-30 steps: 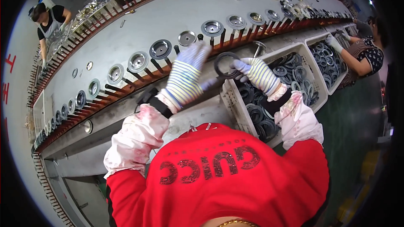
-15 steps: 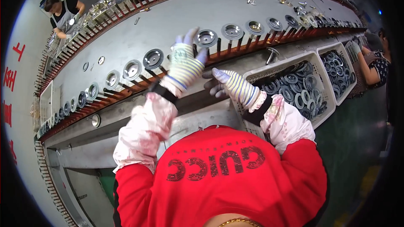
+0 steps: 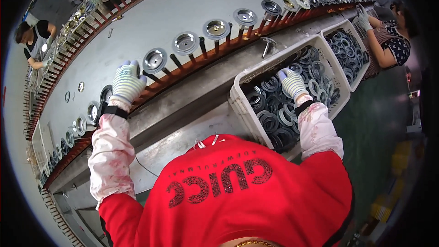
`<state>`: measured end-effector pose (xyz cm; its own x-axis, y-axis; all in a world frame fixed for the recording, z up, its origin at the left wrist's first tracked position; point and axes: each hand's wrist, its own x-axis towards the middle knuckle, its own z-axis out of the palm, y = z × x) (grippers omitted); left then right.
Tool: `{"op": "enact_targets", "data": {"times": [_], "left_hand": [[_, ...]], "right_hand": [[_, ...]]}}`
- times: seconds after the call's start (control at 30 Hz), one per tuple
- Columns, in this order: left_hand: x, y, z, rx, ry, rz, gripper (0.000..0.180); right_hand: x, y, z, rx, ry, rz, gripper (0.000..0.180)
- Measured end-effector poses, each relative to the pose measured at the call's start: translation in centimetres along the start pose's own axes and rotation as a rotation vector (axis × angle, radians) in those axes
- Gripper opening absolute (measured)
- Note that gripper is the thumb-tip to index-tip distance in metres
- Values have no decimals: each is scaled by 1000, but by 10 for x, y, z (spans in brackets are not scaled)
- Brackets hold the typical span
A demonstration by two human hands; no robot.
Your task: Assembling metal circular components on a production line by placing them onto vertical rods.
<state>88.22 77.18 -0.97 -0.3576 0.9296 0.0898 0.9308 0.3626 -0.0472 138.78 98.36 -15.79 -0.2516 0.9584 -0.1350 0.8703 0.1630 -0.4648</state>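
A: Where is the left grip?

B: At the near edge of the worktop, back of the hand uppermost. A pale-rimmed metal disc sits just to its right, and a dark-rimmed disc, partly hidden, just to its left.

A: Is it clamped on anything?

B: I cannot tell; the undersides of the fingers are hidden.

A: And the right grip?

B: Down in the pale crate, among the loose rings. They lie to both sides of it and nearer the person. Whether its fingers are apart or together on one, I cannot tell.

A: What else is about that grip?

B: A stemmed metal part lies beyond it and to its left, outside the crate. A second crate of rings stands to its right, with a co-worker farther right.
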Motion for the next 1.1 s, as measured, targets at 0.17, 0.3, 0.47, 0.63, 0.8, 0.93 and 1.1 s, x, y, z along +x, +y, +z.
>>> {"op": "enact_targets", "data": {"times": [0.17, 0.3, 0.47, 0.63, 0.8, 0.93, 1.1], "left_hand": [[-15, -56, 12, -141, 67, -29, 47], [-14, -52, -10, -119, -124, -270, 49], [-40, -28, -25, -124, 5, -442, 49], [-43, -88, 22, 72, -3, -319, 47], [-35, -31, -5, 55, -26, -323, 50], [-21, -14, 21, -133, 20, -232, 52], [-17, 14, 0, -124, -29, -420, 57]], "right_hand": [[12, -7, 27, -93, -33, -95, 43], [12, -14, 44, -205, -158, -154, 49], [16, -43, -24, 133, 261, -105, 41], [60, -120, -89, 234, 477, -412, 40], [135, -132, -88, 19, 396, -674, 37], [154, -170, -59, -139, 262, -829, 44], [138, -219, -70, -274, -143, -510, 47]]}}
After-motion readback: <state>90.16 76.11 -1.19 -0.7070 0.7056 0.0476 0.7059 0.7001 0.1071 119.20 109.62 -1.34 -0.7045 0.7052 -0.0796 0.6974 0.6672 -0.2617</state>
